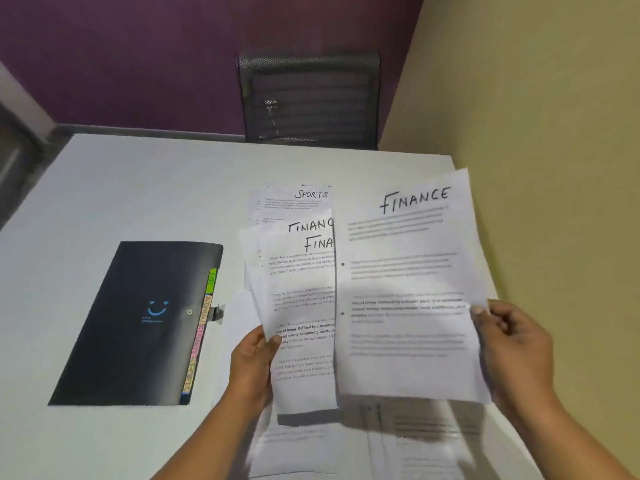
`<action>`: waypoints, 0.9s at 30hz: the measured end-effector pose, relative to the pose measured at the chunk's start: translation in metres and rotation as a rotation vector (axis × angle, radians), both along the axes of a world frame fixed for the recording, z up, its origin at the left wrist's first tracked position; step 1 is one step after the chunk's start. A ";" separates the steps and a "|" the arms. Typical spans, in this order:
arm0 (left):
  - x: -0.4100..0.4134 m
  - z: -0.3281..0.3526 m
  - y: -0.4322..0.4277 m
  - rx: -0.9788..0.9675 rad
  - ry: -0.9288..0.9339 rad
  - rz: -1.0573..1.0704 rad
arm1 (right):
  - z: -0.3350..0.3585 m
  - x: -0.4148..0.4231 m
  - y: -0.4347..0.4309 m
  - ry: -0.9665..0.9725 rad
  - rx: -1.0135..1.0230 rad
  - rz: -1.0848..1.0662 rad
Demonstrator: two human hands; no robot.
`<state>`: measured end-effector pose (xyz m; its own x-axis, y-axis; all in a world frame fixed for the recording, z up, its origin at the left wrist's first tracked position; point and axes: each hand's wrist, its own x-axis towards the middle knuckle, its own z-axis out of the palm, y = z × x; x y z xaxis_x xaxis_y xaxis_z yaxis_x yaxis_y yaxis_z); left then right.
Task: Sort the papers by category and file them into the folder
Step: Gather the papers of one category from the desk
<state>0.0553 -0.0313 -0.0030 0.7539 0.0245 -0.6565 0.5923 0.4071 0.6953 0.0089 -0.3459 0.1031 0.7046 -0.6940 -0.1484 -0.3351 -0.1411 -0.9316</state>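
Observation:
My right hand pinches the right edge of a sheet headed FINANCE, held up above the table. My left hand grips a fanned stack of sheets, and two of them show FINANCE headings. A sheet headed SPORTS lies on the table behind them. More papers lie flat under my hands. The black folder lies closed at the left, with coloured index tabs along its right edge.
The white table ends against a yellow wall on the right. A black mesh chair stands behind the table's far edge, in front of a purple wall.

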 end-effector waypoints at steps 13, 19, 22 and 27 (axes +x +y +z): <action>-0.058 0.060 -0.007 -0.024 -0.115 -0.192 | -0.018 -0.041 0.061 0.301 0.332 0.503; -0.073 0.070 -0.002 -0.015 -0.170 -0.220 | -0.012 -0.048 0.066 0.231 0.348 0.456; -0.073 0.078 -0.001 0.053 -0.320 -0.298 | -0.011 -0.048 0.061 0.198 0.211 0.535; -0.064 0.090 -0.003 0.320 -0.422 -0.194 | 0.000 -0.038 0.065 0.075 0.155 0.597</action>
